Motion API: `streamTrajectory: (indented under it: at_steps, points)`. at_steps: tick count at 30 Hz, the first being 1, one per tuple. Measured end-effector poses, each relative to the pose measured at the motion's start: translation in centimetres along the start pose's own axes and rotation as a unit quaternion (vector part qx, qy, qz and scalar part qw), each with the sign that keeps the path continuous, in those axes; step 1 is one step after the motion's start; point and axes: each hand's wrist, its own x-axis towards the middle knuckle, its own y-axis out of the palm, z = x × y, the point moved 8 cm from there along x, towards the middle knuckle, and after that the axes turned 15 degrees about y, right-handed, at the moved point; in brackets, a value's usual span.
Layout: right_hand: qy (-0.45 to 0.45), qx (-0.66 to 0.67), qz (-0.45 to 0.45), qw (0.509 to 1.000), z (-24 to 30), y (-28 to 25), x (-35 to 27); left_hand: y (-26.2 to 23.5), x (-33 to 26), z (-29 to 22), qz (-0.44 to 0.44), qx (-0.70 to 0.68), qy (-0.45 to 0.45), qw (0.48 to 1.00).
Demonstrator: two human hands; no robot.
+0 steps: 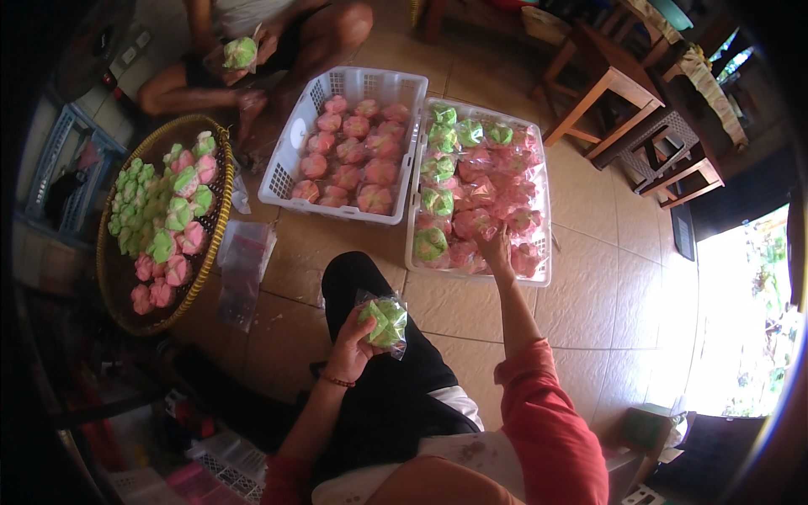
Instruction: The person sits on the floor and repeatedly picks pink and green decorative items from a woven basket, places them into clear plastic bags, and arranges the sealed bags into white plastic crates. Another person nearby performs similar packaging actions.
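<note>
Two hands work; the left hand (352, 343) is closed around a green bun in a clear bag (385, 321), up over the lap; the right hand (495, 247) reaches into the white basket of bagged buns (544, 202), fingers down among them, grip unclear.

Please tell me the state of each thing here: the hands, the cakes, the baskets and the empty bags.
left hand: closed around green bagged cake
right hand: reaching into right white basket
right white basket: full of bagged pink and green cakes
left white basket: holds unbagged pink cakes
round woven tray: holds loose green and pink cakes
empty plastic bags: lying flat on floor
</note>
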Motion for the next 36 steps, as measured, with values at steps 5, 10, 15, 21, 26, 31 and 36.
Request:
streamTrajectory:
  at_steps: [5,10,15,21,26,31,36]
  points:
    - [0.044,-0.016,0.045,0.998,0.1,2.5,2.3,0.2,0.2,0.2,0.007,-0.003,-0.009,1.000]
    - [-0.089,-0.034,-0.038,0.995,3.6,3.9,0.0,-0.1,-0.1,-0.2,-0.006,0.003,0.008,1.000]
    - [-0.023,-0.052,0.074,0.996,2.6,4.1,0.0,-0.3,0.0,0.0,-0.006,0.004,-0.002,1.000]
    - [-0.064,-0.068,-0.027,0.995,3.7,1.5,6.6,-0.1,0.2,0.1,0.002,-0.017,-0.005,1.000]
    - [-0.023,-0.114,0.014,0.993,2.8,4.3,13.0,0.1,0.4,0.2,0.009,-0.027,-0.014,0.999]
    - [-0.050,-0.167,-0.036,0.984,6.7,5.3,11.4,-0.3,0.3,0.2,-0.002,-0.015,-0.007,1.000]
    - [-0.054,-0.150,-0.068,0.985,6.8,3.6,10.3,-0.6,0.6,0.5,-0.004,-0.020,-0.012,1.000]
